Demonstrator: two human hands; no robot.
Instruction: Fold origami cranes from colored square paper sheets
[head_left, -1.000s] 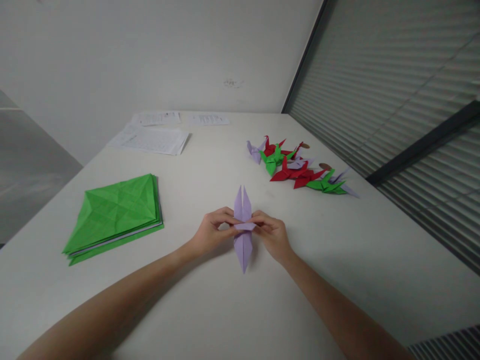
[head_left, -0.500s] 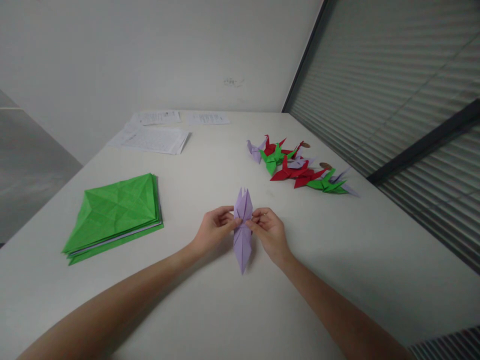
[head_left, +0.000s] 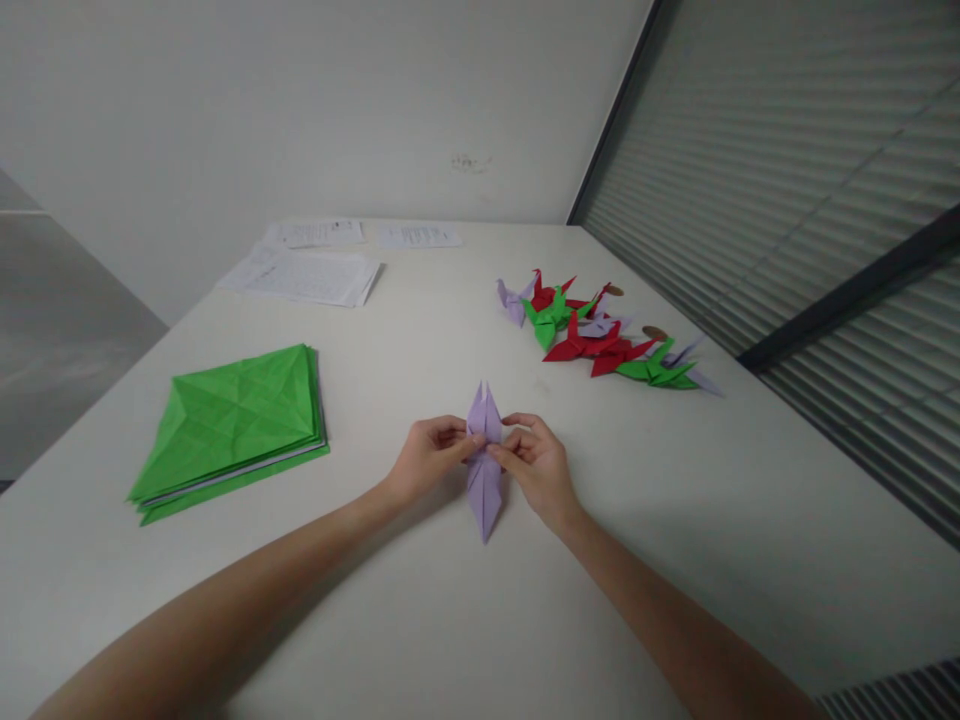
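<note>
A long, folded piece of purple origami paper (head_left: pixel 484 500) is held upright along my line of sight, just over the white table. Its far end splits into two points and its near end narrows to one tip. My left hand (head_left: pixel 431 455) pinches its left edge near the middle, thumb on top. From the other side my right hand (head_left: pixel 538 462) presses its thumb onto the middle of the paper, its index finger bent along the right edge. The fingertips beneath the paper are hidden.
To the left lies a stack of creased green paper sheets (head_left: pixel 240 420) with a pale layer inside. Several folded paper cranes (head_left: pixel 592 340) in red, green and purple sit at the right, near two brown discs (head_left: pixel 654 332). Printed papers (head_left: pixel 307 277) lie at the back of the table (head_left: pixel 420 350).
The two far points of the purple paper stand slightly further apart and the far end looks flatter. My right thumb has slid a little left. The view has shifted slightly.
</note>
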